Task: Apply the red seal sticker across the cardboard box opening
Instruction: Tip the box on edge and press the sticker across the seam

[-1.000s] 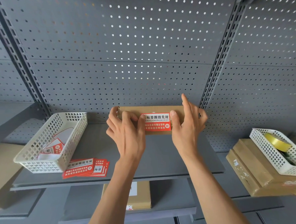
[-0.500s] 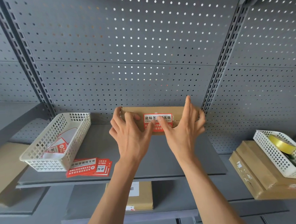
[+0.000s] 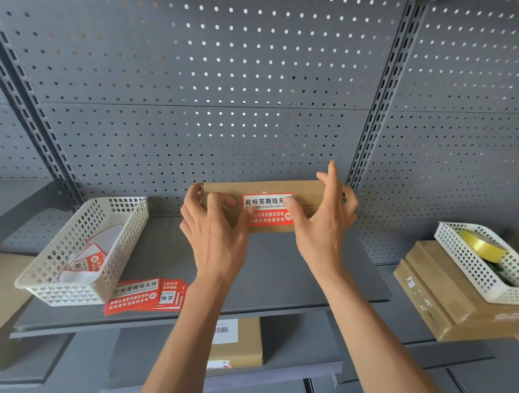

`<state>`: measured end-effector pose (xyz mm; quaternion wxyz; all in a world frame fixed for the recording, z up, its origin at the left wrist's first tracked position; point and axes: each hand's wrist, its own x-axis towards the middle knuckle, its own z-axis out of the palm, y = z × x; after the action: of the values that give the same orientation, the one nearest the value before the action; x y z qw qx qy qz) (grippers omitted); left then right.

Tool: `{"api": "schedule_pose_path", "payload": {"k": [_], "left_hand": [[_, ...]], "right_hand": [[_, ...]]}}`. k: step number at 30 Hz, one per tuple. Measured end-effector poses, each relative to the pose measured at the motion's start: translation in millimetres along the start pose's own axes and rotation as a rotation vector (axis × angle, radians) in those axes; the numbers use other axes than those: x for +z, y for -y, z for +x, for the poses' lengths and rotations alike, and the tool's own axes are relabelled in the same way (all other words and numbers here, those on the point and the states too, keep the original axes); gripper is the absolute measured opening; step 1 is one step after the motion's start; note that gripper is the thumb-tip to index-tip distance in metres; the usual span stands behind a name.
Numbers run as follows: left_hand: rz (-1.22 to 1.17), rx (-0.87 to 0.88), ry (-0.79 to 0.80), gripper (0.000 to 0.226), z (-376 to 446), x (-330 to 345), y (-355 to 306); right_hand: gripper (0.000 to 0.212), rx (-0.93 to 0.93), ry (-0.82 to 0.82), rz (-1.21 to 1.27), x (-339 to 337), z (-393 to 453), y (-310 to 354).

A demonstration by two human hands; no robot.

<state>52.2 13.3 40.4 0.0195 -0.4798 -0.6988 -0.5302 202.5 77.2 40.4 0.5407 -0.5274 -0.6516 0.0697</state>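
A flat brown cardboard box (image 3: 307, 193) stands on edge at the back of the grey shelf (image 3: 271, 274), against the pegboard. A red and white seal sticker (image 3: 268, 210) with printed characters lies across the seam on the box's front face. My left hand (image 3: 215, 237) wraps the box's left end, its thumb pressing the sticker's lower left edge. My right hand (image 3: 323, 229) grips the right end, with its thumb on the sticker's right edge and its index finger sticking up above the box.
A white basket (image 3: 83, 250) with used sticker backings sits on the shelf's left, with a stack of red stickers (image 3: 143, 295) before it. At right, another basket (image 3: 481, 272) with yellow tape (image 3: 480, 246) rests on cardboard boxes (image 3: 438, 295). A labelled box (image 3: 239, 344) lies below.
Both thumbs met over the middle of the sticker half a second ago and have now slid apart to its left and right edges. The box has stayed in place.
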Motion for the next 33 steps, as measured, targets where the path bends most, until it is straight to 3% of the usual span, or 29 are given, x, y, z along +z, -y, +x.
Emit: {"api": "schedule_pose_path", "payload": {"k": [10, 18, 33], "left_hand": [[0.002, -0.007, 0.058, 0.024, 10, -8, -4], [0.097, -0.046, 0.012, 0.053, 15, 5, -18], [0.035, 0.046, 0.094, 0.036, 23, -10, -1]], "right_hand": [[0.087, -0.048, 0.047, -0.005, -4, 11, 1], [0.113, -0.024, 0.087, -0.161, 1, 11, 17], [0.095, -0.013, 0.083, -0.003, -4, 20, 1]]}}
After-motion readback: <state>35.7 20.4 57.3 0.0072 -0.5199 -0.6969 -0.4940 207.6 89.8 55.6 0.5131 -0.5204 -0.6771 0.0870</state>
